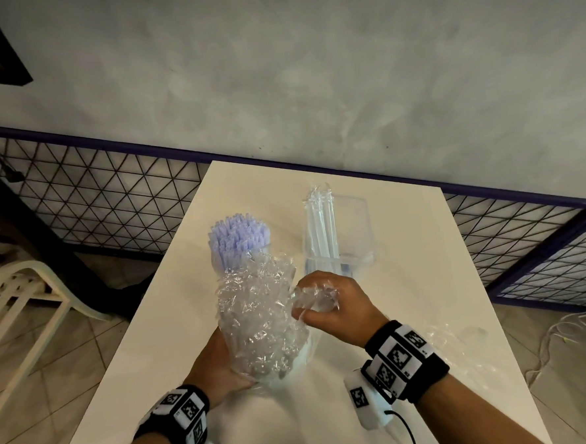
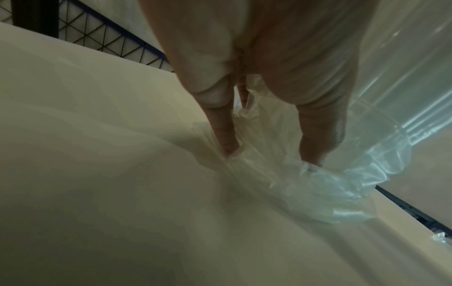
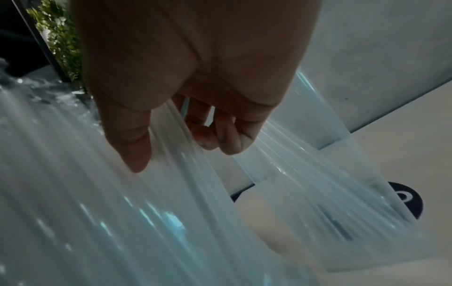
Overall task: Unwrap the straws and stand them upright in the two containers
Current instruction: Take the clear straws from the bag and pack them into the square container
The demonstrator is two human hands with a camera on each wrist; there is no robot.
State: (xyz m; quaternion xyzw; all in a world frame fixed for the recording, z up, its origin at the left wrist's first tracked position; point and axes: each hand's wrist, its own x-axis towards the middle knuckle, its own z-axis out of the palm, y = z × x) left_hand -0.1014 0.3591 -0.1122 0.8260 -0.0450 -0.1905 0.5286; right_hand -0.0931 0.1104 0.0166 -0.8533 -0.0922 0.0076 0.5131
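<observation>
A crinkly bundle of clear-wrapped straws (image 1: 261, 323) stands tilted over the white table (image 1: 162, 350). My left hand (image 1: 221, 363) grips its lower end; in the left wrist view its fingers (image 2: 226, 139) press into the plastic (image 2: 318, 183). My right hand (image 1: 338, 308) pinches a few wrapped straws at the bundle's upper right, with thumb and fingertips (image 3: 208, 137) closed on the clear strands (image 3: 293, 183). Behind, lavender straws (image 1: 239, 238) stand upright in one container, mostly hidden. A clear square container (image 1: 354, 238) holds a few clear straws (image 1: 320, 220).
Loose clear wrap (image 1: 464, 345) lies on the table to the right. A wire mesh fence (image 1: 94, 189) runs behind the table below a grey wall. A white chair (image 1: 22, 300) stands at the left, and cables (image 1: 566, 332) lie on the floor at the right.
</observation>
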